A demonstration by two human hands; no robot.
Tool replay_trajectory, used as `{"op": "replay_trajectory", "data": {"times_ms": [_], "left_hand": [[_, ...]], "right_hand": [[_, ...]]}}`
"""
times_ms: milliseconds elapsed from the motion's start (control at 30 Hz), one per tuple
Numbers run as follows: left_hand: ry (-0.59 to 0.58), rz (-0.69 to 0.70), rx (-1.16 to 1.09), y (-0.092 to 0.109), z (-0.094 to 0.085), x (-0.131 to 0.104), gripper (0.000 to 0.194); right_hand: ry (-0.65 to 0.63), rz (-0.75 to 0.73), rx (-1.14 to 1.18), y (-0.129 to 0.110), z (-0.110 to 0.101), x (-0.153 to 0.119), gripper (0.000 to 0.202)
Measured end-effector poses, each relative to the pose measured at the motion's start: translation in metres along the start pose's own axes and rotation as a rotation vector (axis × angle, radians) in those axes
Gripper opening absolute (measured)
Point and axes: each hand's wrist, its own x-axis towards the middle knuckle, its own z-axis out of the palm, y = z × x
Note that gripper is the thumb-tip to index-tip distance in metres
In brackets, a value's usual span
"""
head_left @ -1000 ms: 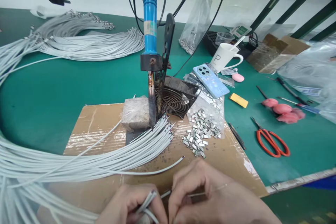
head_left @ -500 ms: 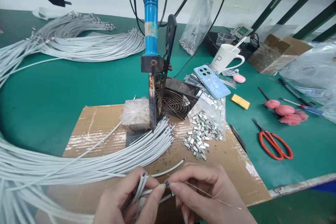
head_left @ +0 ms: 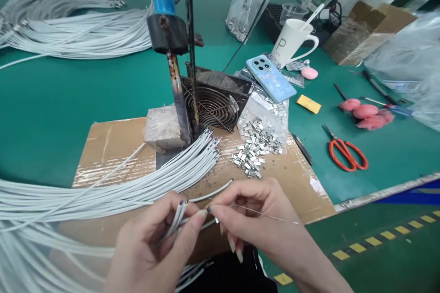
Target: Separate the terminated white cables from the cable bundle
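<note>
Left hand [head_left: 151,247] pinching white wires [head_left: 178,217] – right hand [head_left: 250,219] grip closed on wire tip, fingertips meeting

Single head view — looks forward and down, close over cardboard sheet [head_left: 113,146] on bench.

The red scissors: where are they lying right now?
The red scissors lie on the green mat at the right of the head view, beyond the cardboard sheet, nearer than the pink lumps.

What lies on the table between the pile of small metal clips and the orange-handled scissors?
In the head view, a thin dark tool lies between the metal clips and the scissors, at the cardboard sheet's right edge. The rest is bare green mat.
</note>
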Motion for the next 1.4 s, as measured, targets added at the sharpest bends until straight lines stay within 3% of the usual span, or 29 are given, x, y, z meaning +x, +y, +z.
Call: {"op": "replay_trajectory", "data": {"times_ms": [233, 333, 433, 533, 700, 833, 933, 1033, 1067, 1100, 1167, 1233, 1300, 1400], "left_hand": [[0.140, -0.060, -0.040, 0.003, 0.006, -0.004, 0.028], [0.054, -0.112, -0.177, -0.004, 0.003, -0.002, 0.036], [-0.054, -0.108, -0.255, -0.012, -0.003, 0.003, 0.030], [-0.066, -0.126, -0.345, -0.015, -0.006, 0.010, 0.032], [-0.102, -0.089, -0.401, -0.010, -0.003, 0.011, 0.033], [-0.104, -0.063, -0.374, -0.010, -0.001, 0.010, 0.026], [-0.092, -0.029, -0.354, -0.013, 0.000, 0.012, 0.024], [-0.071, -0.037, -0.332, -0.015, 0.000, 0.013, 0.025], [-0.072, -0.042, -0.322, -0.015, 0.000, 0.014, 0.025], [-0.076, -0.041, -0.311, -0.016, 0.000, 0.013, 0.024], [-0.090, -0.004, -0.278, -0.018, 0.000, 0.012, 0.022], [-0.097, 0.052, -0.241, -0.020, 0.000, 0.011, 0.020], [-0.097, 0.100, -0.209, -0.021, 0.002, 0.012, 0.020], [-0.090, 0.157, -0.145, -0.022, 0.005, 0.013, 0.016]], "right_hand": [[0.117, -0.140, 0.050, 0.016, 0.023, 0.002, 0.020], [0.200, -0.270, 0.016, 0.028, 0.031, 0.001, 0.018], [0.288, -0.468, -0.106, 0.033, 0.032, -0.001, 0.010], [0.276, -0.583, -0.231, 0.031, 0.028, -0.004, 0.012], [0.193, -0.590, -0.344, 0.023, 0.010, -0.002, 0.015], [0.369, -0.647, -0.495, 0.021, -0.014, 0.013, 0.014], [0.482, -0.664, -0.567, 0.021, -0.029, 0.005, 0.013], [0.449, -0.665, -0.604, 0.026, -0.039, -0.033, 0.016], [0.360, -0.623, -0.633, 0.031, -0.042, -0.047, 0.024], [0.248, -0.528, -0.633, 0.039, -0.045, -0.060, 0.031], [0.142, -0.286, -0.566, 0.063, -0.051, -0.074, 0.039], [0.137, -0.109, -0.468, 0.094, -0.056, -0.070, 0.035], [0.167, -0.082, -0.395, 0.125, -0.055, -0.052, 0.044], [0.123, -0.062, -0.202, 0.155, -0.045, -0.024, 0.026]]}}
